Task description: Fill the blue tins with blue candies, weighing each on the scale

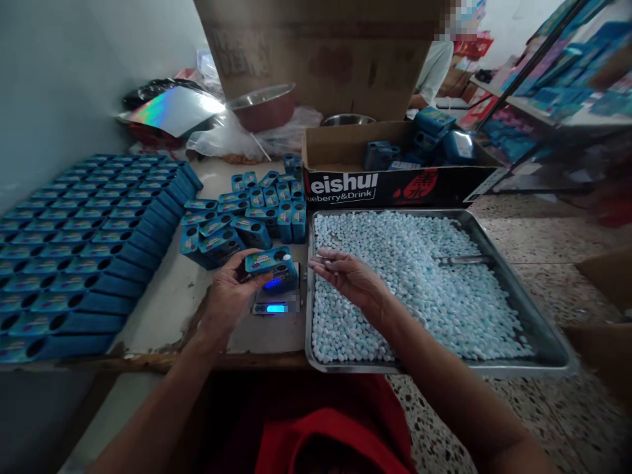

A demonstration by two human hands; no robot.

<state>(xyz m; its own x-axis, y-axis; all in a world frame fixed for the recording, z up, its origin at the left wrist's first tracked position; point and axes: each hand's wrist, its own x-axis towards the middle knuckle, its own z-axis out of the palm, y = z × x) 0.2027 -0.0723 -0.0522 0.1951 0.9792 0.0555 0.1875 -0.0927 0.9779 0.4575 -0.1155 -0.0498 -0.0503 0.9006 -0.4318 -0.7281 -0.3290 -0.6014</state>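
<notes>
A worker's left hand (pixel 230 289) clamped 1 blue tin (pixel 271 261) on a small scale (pixel 277 299), while the right hand (pixel 348 276), fingers pinched around candies, hovered above the tray (pixel 518 309); steadying the tin seemed wise.

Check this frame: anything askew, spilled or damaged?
Minor only. The table edge left of the left hand is chipped and worn. The loose blue boxes behind the scale lie jumbled, unlike the neat rows at left. No pellets outside the tray.
</notes>
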